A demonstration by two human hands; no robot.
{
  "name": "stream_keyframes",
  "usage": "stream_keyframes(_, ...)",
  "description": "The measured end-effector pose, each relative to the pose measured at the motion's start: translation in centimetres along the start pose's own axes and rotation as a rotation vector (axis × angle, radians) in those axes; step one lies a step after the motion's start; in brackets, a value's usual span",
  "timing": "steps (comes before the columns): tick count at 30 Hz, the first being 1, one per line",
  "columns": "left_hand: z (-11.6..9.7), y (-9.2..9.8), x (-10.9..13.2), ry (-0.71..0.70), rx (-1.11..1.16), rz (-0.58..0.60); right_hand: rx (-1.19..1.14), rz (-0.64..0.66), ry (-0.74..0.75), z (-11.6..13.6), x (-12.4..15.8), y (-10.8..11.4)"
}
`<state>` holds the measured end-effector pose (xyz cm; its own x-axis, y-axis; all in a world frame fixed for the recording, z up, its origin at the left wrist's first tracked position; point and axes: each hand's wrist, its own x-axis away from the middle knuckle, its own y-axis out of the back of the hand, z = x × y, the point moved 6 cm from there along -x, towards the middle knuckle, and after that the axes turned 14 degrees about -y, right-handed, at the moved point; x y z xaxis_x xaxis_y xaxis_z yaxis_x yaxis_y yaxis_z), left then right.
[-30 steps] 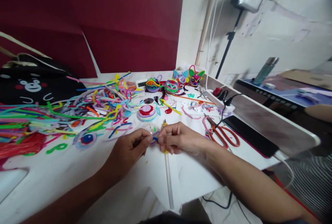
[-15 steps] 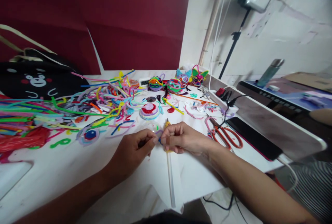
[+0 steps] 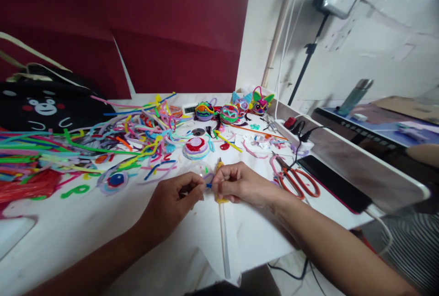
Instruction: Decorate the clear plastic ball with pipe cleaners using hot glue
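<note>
My left hand (image 3: 180,197) and my right hand (image 3: 236,182) are close together over the front of the table, thumbs and fingers pinched. Between their fingertips runs a short blue piece of pipe cleaner (image 3: 209,185), most of it hidden by the fingers. Under my right hand lies a yellow tool (image 3: 220,166) with a dark pointed tip, partly covered; a pale strip extends from it toward the table's front. Just beyond my fingers is a clear plastic dome (image 3: 196,168). A round red, lilac and pale blue pipe-cleaner piece (image 3: 195,148) sits farther back.
Loose coloured pipe cleaners (image 3: 144,126) heap at the left, near a round piece with a blue centre (image 3: 115,180). Orange-handled scissors (image 3: 295,179) and a black phone (image 3: 334,184) lie right. Decorated balls (image 3: 229,113) stand at the back beside a power strip (image 3: 293,133).
The two hands have drawn slightly apart, and more of the blue pipe cleaner shows between the fingertips. The whole view has shifted a little.
</note>
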<state>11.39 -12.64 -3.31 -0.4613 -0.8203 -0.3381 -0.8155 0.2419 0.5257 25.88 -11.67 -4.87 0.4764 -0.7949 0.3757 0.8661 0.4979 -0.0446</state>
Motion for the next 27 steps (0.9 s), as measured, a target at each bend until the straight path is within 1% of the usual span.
stream_keyframes(6,0.6,-0.7,0.3,0.119,0.164,-0.004,0.025,-0.022,0.016,0.1,0.0,-0.1)
stream_keyframes(11,0.6,-1.0,0.3,0.141,0.284,-0.031,0.002,-0.042,0.059,0.0,-0.1,-0.2)
stream_keyframes(18,0.7,-1.0,0.3,0.158,0.298,-0.055,0.015,-0.066,0.100,-0.2,-0.4,-0.2)
stream_keyframes(27,0.8,-1.1,0.5,0.158,0.303,-0.064,0.021,-0.058,0.154,-0.6,-0.5,-0.4)
